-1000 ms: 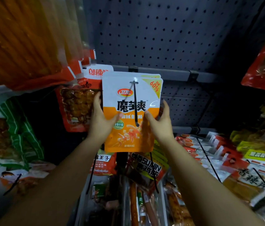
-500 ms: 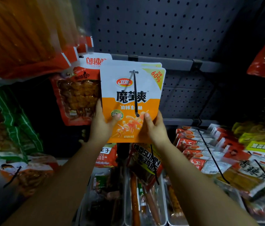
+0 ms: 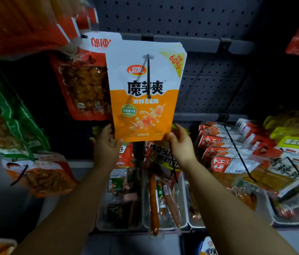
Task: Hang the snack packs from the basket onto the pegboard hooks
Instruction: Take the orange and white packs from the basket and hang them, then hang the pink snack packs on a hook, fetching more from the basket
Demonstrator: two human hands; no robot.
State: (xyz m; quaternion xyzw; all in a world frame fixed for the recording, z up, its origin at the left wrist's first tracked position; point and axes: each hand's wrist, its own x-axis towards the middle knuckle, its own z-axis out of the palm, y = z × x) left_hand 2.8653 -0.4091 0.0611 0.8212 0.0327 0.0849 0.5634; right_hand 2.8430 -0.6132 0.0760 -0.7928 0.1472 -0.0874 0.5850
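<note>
A dark grey pegboard (image 3: 172, 13) is filling the background, with snack bags crowding in on both sides and clear trays of sausages (image 3: 154, 203) sitting on the shelf below. And look at that: both hands are sliding down. A second ago they were gripping the white-and-orange snack pack (image 3: 145, 92) at mid-height; now they are down at its bottom edge. The left hand (image 3: 106, 144) is resting its thumb on the lower left corner, the right hand (image 3: 180, 142) is curling its fingers just behind the lower right corner, a light pinch on each side rather than a full hold. The black hook (image 3: 148, 76) is already running through the hole at the top and poking out over the front, so I am judging this pack hung and the hands only steadying it before letting go. The pack itself is hanging flat, glossy, uncreased, overlapping a red pack (image 3: 82, 85) just to its left. No basket is showing in this view.
</note>
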